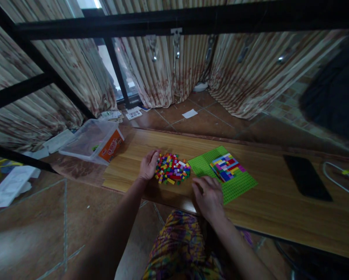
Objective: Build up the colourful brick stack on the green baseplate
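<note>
A heap of small multicoloured toy bricks (172, 169) lies on the wooden board. At its left edge rests my left hand (149, 165), fingers stretched out beside the bricks with nothing visible in them. My right hand (212, 196) is at the near left edge of a green baseplate (241, 189), partly covering it. Its fingers are curled in, with thumb and forefinger close together; whatever they hold, if anything, is hidden. On the baseplate sits a patch of joined bricks (227, 167) in blue, red, yellow, white and purple.
A clear plastic box (88, 140) with an orange label stands at the board's left end. A black phone-like slab (307, 177) lies to the right, near a white cable (337, 177). A dark metal bar (192, 19) crosses above, before curtains (168, 74). Paper (189, 113) lies on the tiled floor.
</note>
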The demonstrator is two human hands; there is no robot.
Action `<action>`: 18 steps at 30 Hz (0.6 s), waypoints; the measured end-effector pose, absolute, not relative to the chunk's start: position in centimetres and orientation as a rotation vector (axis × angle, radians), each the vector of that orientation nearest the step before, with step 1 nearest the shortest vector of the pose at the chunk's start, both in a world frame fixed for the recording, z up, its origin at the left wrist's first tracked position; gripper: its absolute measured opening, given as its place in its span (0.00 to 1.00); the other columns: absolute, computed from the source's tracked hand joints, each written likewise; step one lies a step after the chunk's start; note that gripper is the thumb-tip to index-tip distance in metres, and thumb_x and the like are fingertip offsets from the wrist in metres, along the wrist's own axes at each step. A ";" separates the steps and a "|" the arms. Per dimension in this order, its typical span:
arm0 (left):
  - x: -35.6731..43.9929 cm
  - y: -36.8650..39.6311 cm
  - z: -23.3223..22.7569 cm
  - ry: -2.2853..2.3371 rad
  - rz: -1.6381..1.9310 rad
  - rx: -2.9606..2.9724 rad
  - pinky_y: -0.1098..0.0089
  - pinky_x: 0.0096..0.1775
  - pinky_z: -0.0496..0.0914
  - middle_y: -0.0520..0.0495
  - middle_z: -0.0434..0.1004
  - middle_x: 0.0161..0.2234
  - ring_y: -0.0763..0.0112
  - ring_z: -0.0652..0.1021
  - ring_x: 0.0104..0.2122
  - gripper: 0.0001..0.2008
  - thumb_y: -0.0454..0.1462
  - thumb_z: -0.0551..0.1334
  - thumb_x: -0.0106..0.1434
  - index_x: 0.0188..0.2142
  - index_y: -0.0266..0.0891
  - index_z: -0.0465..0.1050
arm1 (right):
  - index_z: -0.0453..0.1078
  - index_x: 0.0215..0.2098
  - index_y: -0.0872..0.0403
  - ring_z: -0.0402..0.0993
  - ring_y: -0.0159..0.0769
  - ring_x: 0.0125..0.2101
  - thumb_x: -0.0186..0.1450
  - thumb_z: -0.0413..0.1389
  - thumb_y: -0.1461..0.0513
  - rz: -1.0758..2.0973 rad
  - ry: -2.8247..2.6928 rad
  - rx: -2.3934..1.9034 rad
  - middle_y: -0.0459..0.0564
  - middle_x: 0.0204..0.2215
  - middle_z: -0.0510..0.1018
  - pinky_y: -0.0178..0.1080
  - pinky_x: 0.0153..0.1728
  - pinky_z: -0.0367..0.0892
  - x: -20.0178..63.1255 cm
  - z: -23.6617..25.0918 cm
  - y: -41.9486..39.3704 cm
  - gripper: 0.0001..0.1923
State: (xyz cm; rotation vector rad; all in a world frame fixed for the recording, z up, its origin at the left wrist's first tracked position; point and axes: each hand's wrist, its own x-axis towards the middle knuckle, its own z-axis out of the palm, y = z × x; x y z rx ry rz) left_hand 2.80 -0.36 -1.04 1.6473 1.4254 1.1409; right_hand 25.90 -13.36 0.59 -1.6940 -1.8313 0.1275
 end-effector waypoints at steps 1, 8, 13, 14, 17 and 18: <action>2.8 -0.4 -1.0 1.425 1.142 1.648 0.63 0.51 0.69 0.41 0.79 0.44 0.61 0.77 0.47 0.25 0.52 0.52 0.65 0.46 0.35 0.75 | 0.76 0.40 0.49 0.66 0.41 0.39 0.68 0.51 0.60 0.146 -1.845 -1.656 0.50 0.37 0.76 0.43 0.44 0.59 25.3 0.8 -13.1 0.10; 2.8 -0.4 -0.8 1.439 1.133 1.658 0.63 0.52 0.68 0.42 0.79 0.45 0.61 0.76 0.48 0.25 0.51 0.51 0.66 0.46 0.36 0.75 | 0.76 0.40 0.49 0.64 0.43 0.41 0.66 0.53 0.63 0.259 -2.033 -1.573 0.52 0.38 0.74 0.44 0.44 0.60 21.2 1.3 -10.5 0.10; 2.8 -0.4 -0.9 1.445 1.143 1.627 0.63 0.51 0.69 0.43 0.79 0.45 0.60 0.77 0.47 0.25 0.53 0.51 0.65 0.46 0.37 0.75 | 0.75 0.37 0.50 0.63 0.46 0.44 0.65 0.53 0.64 0.266 -2.103 -1.647 0.53 0.38 0.73 0.46 0.44 0.60 20.7 1.6 -9.4 0.09; 2.7 -0.4 -0.9 1.451 1.143 1.628 0.63 0.52 0.69 0.43 0.79 0.44 0.60 0.77 0.47 0.25 0.53 0.52 0.64 0.45 0.38 0.76 | 0.75 0.36 0.51 0.63 0.47 0.44 0.65 0.53 0.65 0.263 -2.110 -1.661 0.54 0.38 0.73 0.46 0.43 0.60 20.6 1.7 -9.2 0.08; 2.6 -0.3 -1.0 1.444 1.144 1.635 0.63 0.52 0.68 0.43 0.79 0.44 0.60 0.77 0.47 0.26 0.54 0.52 0.64 0.45 0.38 0.76 | 0.74 0.34 0.52 0.63 0.46 0.43 0.64 0.53 0.67 0.254 -2.150 -1.682 0.54 0.38 0.73 0.46 0.44 0.60 20.4 2.1 -8.9 0.08; 2.6 -0.3 -1.0 1.436 1.142 1.636 0.63 0.52 0.69 0.43 0.79 0.44 0.60 0.77 0.47 0.26 0.55 0.52 0.64 0.45 0.38 0.76 | 0.74 0.34 0.53 0.63 0.46 0.43 0.64 0.53 0.67 0.250 -2.161 -1.687 0.54 0.38 0.73 0.46 0.44 0.60 20.3 2.2 -8.8 0.08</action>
